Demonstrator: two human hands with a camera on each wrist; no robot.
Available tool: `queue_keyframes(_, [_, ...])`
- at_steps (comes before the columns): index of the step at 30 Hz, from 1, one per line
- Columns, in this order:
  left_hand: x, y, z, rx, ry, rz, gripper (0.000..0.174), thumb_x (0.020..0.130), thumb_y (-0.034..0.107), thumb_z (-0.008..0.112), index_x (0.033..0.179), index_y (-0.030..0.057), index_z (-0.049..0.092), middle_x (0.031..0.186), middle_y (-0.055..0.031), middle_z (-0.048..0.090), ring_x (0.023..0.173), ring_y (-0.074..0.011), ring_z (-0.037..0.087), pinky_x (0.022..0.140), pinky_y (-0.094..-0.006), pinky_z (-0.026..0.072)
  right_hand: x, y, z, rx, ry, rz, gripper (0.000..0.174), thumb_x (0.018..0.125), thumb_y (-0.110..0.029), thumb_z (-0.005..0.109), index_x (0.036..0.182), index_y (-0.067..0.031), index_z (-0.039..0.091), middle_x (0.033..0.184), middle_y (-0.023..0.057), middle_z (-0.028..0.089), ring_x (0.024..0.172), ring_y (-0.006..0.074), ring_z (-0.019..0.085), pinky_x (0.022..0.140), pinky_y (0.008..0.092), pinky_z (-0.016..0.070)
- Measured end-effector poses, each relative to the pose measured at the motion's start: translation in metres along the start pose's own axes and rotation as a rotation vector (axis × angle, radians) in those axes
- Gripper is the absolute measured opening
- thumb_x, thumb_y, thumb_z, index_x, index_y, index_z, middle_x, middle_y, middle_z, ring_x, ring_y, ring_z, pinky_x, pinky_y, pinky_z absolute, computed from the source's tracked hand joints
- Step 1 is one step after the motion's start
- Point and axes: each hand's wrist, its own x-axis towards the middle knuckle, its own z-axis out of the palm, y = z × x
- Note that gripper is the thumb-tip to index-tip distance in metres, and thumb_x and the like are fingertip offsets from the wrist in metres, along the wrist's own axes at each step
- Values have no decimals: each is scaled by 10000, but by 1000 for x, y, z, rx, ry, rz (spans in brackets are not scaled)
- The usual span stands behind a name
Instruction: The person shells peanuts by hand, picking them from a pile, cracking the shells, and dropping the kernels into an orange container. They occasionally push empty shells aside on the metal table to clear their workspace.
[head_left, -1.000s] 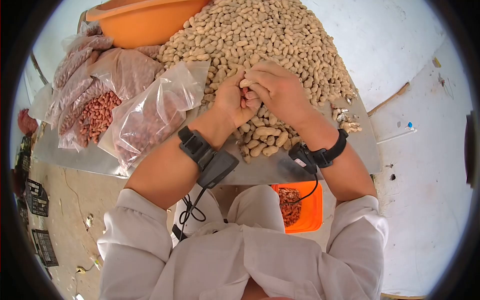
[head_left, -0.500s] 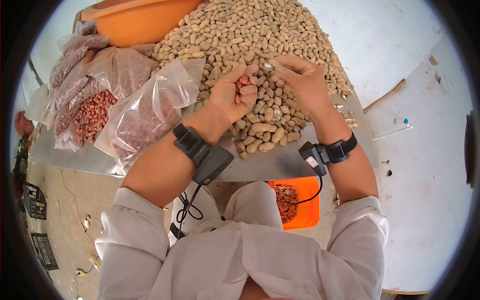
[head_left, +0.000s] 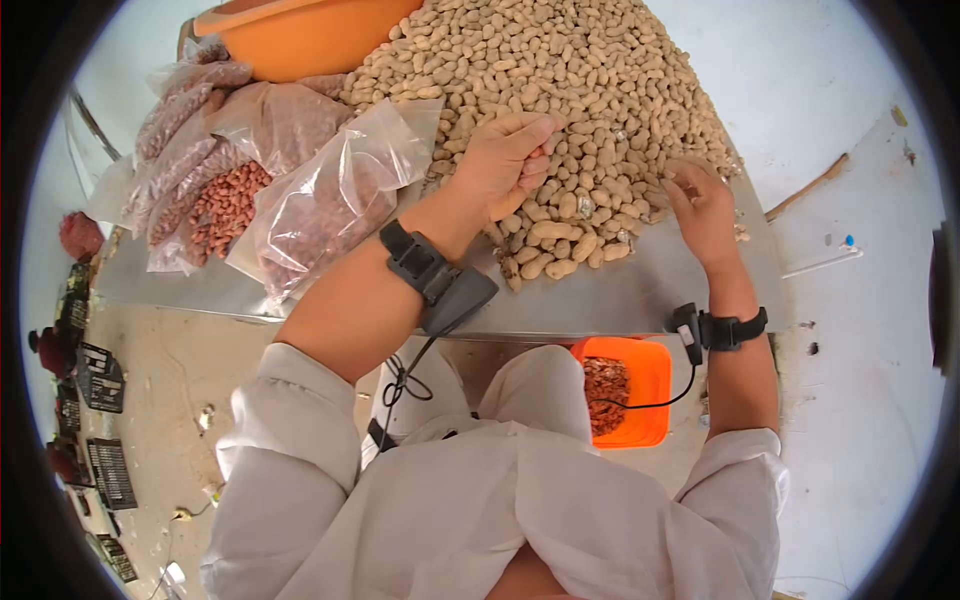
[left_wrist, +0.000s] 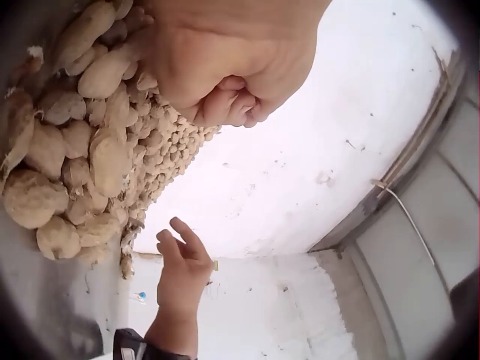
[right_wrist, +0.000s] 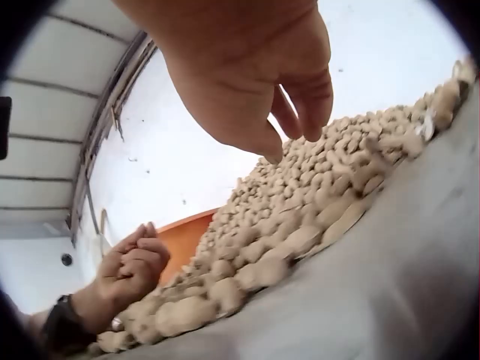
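My left hand (head_left: 508, 165) is curled over the near part of a big heap of unshelled peanuts (head_left: 590, 90). A bit of red peanut kernel (head_left: 538, 152) shows between its fingers; the rest of what it holds is hidden in the palm. Off to the right, my right hand (head_left: 703, 205) is at the heap's right edge, its thumb and fingers apart. Nothing shows between those fingers in the right wrist view, where the hand (right_wrist: 247, 82) hangs over the peanuts (right_wrist: 300, 195).
Clear bags of red kernels (head_left: 320, 200) lie left of the heap on the metal table (head_left: 400, 300). An orange basin (head_left: 310, 40) stands behind them. Below the table's front edge is an orange tub (head_left: 650, 390) with reddish bits inside. Black crates (head_left: 110, 470) are on the floor at left.
A second ago both hands met over the heap at a peanut. My right hand then drew away with a piece of shell and now is at the right edge without it. The left fingers have closed over the kernels.
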Motion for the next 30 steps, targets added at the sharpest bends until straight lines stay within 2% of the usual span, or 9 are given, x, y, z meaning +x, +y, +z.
queue_keyframes(2, [1,2,7,189,-6,12,147,878,151,579,869,6,603,619,19,476,500,-61,418,417,-189,314,-11,-24,12,105,62,-116,202,765,0,613,966,-22,631,992,125,624,823,260,616,693,303,498])
queue_keyframes(6, [12,32,33,1074,28,18,213,868,212,611,826,4,623,622,14,521,506,-58,440,440,-214,365,-34,-65,18,134,175,-395,212,767,26,601,970,-23,636,980,115,628,820,258,611,704,296,501])
queue_keyframes(9, [28,73,28,1834,-313,201,213,865,214,602,804,12,632,609,-13,540,521,-81,489,474,-259,399,-58,-72,22,351,154,-310,214,759,48,600,960,-18,636,965,124,628,819,265,612,700,298,500])
queue_keyframes(13, [43,116,-21,2452,-654,-89,119,770,134,588,762,19,619,618,-131,566,580,-236,548,566,-355,432,-79,-63,18,425,182,-317,216,754,61,595,953,-16,630,947,129,629,804,269,615,694,305,502])
queue_keyframes(15, [27,123,-8,2543,-686,-339,106,712,113,580,719,11,610,624,-161,554,586,-301,532,584,-391,429,-85,-58,13,457,183,-303,215,752,67,591,947,-17,628,939,129,629,796,267,618,691,304,502])
queue_keyframes(18, [21,127,-23,2551,-594,-585,115,709,116,586,684,6,612,628,-157,560,589,-298,540,588,-400,429,-88,-49,5,388,209,-312,206,756,71,583,937,-16,628,934,131,629,786,262,619,687,294,503])
queue_keyframes(21, [20,123,-19,2669,-702,-757,131,709,131,595,694,5,627,646,-149,585,610,-291,560,605,-406,441,-90,-46,-1,442,217,-271,198,761,73,575,933,-12,627,934,135,628,785,255,621,691,289,504])
queue_keyframes(24, [23,126,-35,2587,-690,-615,187,716,191,610,691,12,657,652,-179,602,611,-333,580,574,-407,445,-91,-45,-4,430,220,-276,198,765,72,569,937,-9,626,940,135,630,784,248,623,693,286,506])
queue_keyframes(30, [24,119,2,2587,-486,-637,182,756,185,628,855,41,681,729,-136,638,724,-283,612,675,-370,487,-85,-49,-8,496,89,-126,211,766,59,561,947,-22,634,929,127,630,776,244,615,673,285,502])
